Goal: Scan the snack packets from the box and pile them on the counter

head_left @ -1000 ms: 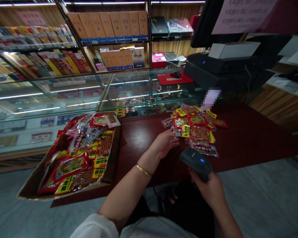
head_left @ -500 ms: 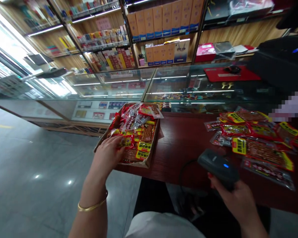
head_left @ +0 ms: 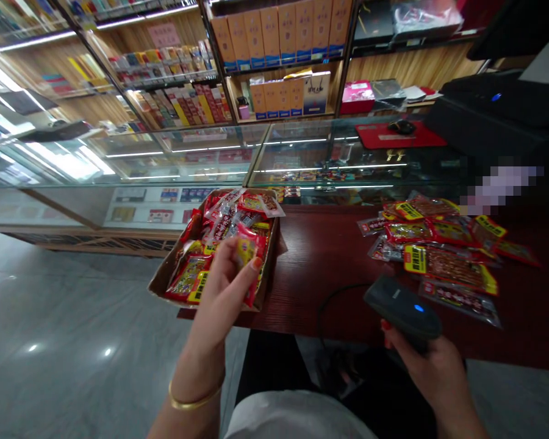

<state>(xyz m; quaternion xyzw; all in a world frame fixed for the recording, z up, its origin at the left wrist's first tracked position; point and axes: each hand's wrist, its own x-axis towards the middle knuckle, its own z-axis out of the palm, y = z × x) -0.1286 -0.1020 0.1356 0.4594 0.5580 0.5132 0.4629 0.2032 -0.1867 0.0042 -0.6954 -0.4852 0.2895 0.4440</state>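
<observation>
My left hand (head_left: 224, 292) pinches a small red-and-yellow snack packet (head_left: 247, 250) between thumb and fingers, just above an open cardboard box (head_left: 158, 283). Red, yellow and clear snack packets (head_left: 226, 219) fill that box, which stands at the left end of the dark red wooden table (head_left: 311, 256). Wrapped around the handle of a black barcode scanner (head_left: 400, 308), my right hand (head_left: 439, 366) holds it over the table's near edge. A small blue light glows on the scanner's top. Part of the packet is hidden by my fingers.
Several flat snack packets (head_left: 439, 262) lie in a loose pile on the table's right side. Behind runs a glass display counter (head_left: 201, 161), with a mouse (head_left: 401, 126) on a red mat (head_left: 370, 137). The scanner's cable (head_left: 322, 311) trails across the table. Shelves with boxes (head_left: 274, 36) line the wall.
My left hand has lifted a packet from the box and moved right with it. My right hand keeps its hold on the scanner. The view has shifted slightly to the right.
</observation>
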